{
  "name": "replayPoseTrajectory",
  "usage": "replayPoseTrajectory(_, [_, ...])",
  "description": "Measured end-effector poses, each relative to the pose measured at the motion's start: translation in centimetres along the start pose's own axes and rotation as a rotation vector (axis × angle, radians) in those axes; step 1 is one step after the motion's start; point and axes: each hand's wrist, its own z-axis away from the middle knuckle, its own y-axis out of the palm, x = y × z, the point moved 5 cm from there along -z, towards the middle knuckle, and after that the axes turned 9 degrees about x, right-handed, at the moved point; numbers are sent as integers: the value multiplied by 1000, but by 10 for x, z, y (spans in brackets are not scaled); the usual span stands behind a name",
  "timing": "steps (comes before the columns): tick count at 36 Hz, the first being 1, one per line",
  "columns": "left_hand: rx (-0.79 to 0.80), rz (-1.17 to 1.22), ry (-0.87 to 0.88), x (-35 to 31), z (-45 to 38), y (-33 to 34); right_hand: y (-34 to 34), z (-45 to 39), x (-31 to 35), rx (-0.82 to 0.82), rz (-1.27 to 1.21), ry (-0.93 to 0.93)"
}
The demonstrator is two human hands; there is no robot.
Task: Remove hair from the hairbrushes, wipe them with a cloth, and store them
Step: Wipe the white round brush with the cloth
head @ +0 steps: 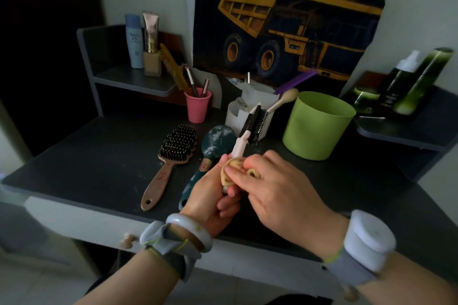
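My left hand (210,195) grips the pale pink handle of a slim brush (249,129) with a black bristle head that points up and away. My right hand (275,181) pinches a yellow cloth (235,168) wrapped around that handle. On the dark desk (99,156) a brown paddle brush (171,158) lies bristles up. Beside it lies a dark green brush (218,141), its handle partly hidden behind my left hand. A round brush with a wooden handle (270,111) leans at a white container (238,114).
A green cup (317,126) stands at the right, a pink cup (198,106) with pencils at the back. Bottles and a yellow comb (171,64) stand on the left shelf; green bottles (418,82) on the right shelf. A purple comb (297,82) leans by the truck poster.
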Motion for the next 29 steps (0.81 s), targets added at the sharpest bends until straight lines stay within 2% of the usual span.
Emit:
replayPoseTrajectory(10, [-8,-62,-66,0,4,2,4,-18,-42,-77,98,252])
replayPoseTrajectory(15, [-9,-60,-56,-1,4,3,8,-20,-42,-104,-95,343])
replayPoseTrajectory(20, [-21,-47,-4,-2,2,1,9,-17,-20,-54,-340,232])
replayPoseTrajectory(25, [49,-87,79,-2,0,5,2,0,6,30,-207,102])
replayPoseTrajectory(29, [-16,-196,114,-2,-2,3,-10,4,-3,51,-178,84])
